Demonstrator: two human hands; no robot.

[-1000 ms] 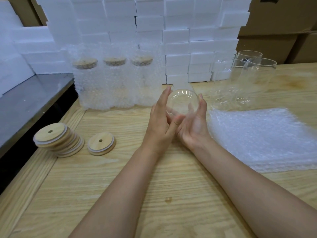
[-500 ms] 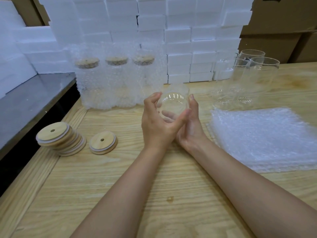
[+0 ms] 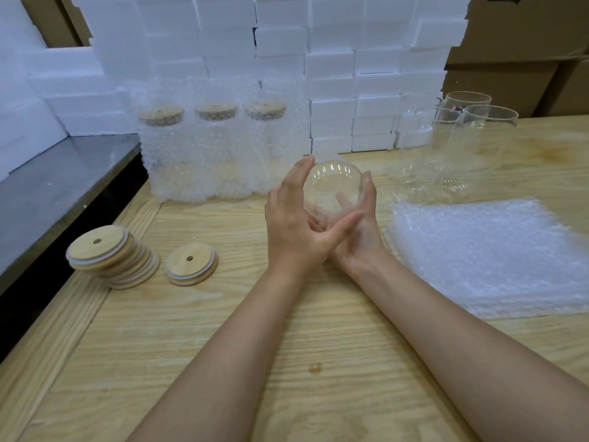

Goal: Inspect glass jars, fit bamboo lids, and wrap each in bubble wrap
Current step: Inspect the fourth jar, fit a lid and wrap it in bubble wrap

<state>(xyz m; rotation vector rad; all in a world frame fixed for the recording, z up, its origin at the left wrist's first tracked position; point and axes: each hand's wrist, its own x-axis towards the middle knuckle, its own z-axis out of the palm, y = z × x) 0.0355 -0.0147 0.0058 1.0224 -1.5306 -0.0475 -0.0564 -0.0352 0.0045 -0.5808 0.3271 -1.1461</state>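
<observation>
Two hands cup one jar (image 3: 333, 186) above the table (image 3: 191, 346), one round end turned toward the camera; whether that end is mouth or base is hard to tell through the clear glass. The left hand (image 3: 293, 228) lays its fingers (image 3: 299, 177) up the jar's left side, close together, with the thumb stretched across beneath. The right hand (image 3: 360, 231) curls round the far side, so most of its fingers show only blurred through the glass and one tip (image 3: 368, 178) rises at the right edge.

Beyond the left fingertips stand three wrapped jars (image 3: 216, 154), their lids dim under the bubbles. Beyond the right fingertips stand bare jars (image 3: 471, 138) whose outlines overlap, at least three, and the exact count cannot be told. Left of the left hand lie a leaning stack of lids (image 3: 108, 256), number unclear, and one single lid (image 3: 191, 263) nearer the wrist. Right of the right hand lies a pile of bubble wrap (image 3: 490, 250), cut off at the frame edge. Foam blocks (image 3: 334, 74) wall the back.
</observation>
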